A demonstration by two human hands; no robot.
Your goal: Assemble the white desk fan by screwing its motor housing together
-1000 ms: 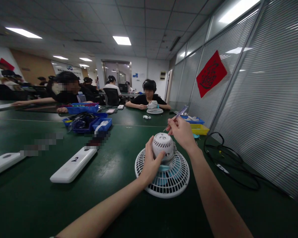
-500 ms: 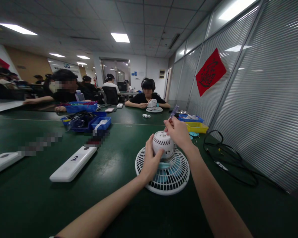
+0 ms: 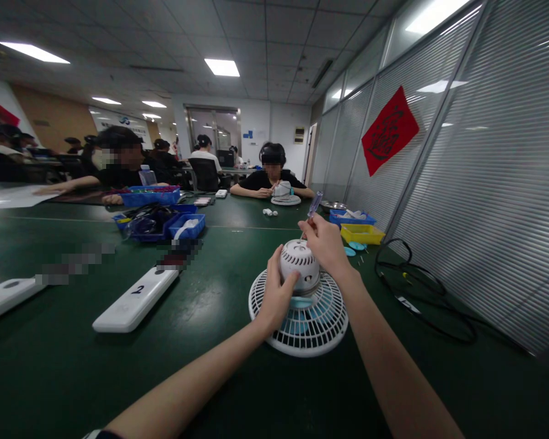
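Fan, small and white, lies flat on its round grille on the green table, near the middle of the scene, with its domed motor housing pointing up. The left hand is closed around the near left side of that housing, thumb and fingers pressed against it. The right hand is closed on a screwdriver, pinching the clear handle in its fingertips. The handle tilts up and away to the far right, and the thin shaft comes down to the top far edge of the housing. Whether the tip sits in a screw cannot be told.

Just right of the fan lie two small light blue discs. Beyond them stands a yellow tray, with a blue tray behind it. A black cable loops over the table to the right, near the glass wall, where a red paper hangs. To the left lies a long white bar marked 2, and farther off stand blue bins. At the far end of the table a person bends over another fan.
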